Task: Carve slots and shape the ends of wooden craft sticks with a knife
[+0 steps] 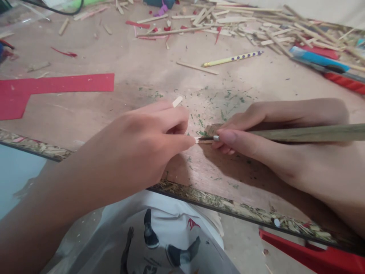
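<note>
My left hand (142, 137) rests on the table with its fingers bent, pinching a thin pale wooden stick (207, 142) near the thumb tip. A rounded pale stick end (177, 101) pokes out behind its fingers; whether it is the same piece is hidden. My right hand (273, 140) is closed around a slim tool (308, 133) with a long greenish-brown wooden handle, a silver collar and a narrow dark tip. That tip points left and lies along the stick, close to my left thumb. Whether it is a blade or bristles I cannot tell.
Green flecks (225, 110) are scattered around my hands. A red cut sheet (71, 83) lies left, a yellow dotted pencil (232, 59) farther back. Loose wooden sticks (236, 23) are heaped behind, with blue-handled and red tools (319, 59) at right. The table's rough front edge (228, 205) is near.
</note>
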The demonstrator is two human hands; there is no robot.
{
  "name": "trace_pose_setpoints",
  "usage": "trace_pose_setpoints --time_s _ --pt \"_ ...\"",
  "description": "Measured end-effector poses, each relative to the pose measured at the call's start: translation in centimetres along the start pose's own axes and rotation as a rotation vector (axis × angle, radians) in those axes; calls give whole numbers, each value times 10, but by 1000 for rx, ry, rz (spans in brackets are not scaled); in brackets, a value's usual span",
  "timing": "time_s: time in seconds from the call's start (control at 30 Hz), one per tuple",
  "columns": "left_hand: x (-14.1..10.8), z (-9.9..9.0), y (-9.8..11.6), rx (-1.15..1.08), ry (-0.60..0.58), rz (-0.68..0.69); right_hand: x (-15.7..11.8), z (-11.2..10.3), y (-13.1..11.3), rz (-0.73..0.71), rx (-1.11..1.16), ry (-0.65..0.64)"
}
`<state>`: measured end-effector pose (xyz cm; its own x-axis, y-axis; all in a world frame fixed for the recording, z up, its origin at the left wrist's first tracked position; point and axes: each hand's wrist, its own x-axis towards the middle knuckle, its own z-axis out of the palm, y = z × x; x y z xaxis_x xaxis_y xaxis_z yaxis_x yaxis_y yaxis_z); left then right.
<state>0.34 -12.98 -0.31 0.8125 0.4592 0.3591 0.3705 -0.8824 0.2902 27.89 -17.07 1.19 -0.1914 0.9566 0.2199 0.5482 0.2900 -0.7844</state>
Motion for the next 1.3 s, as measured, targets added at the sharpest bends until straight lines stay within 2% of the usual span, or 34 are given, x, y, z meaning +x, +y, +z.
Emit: trace_pose_setpoints --time_s 0.4,0.73,1.3 --pt "2 -2 1 33 7 43 -1 2 5 -15 81 -29" --pt "4 -1 2 41 -9 5 3 0 8 10 127 -27" --pt "3 -1 2 6 -1 6 -2 -1 3 32 44 -10"
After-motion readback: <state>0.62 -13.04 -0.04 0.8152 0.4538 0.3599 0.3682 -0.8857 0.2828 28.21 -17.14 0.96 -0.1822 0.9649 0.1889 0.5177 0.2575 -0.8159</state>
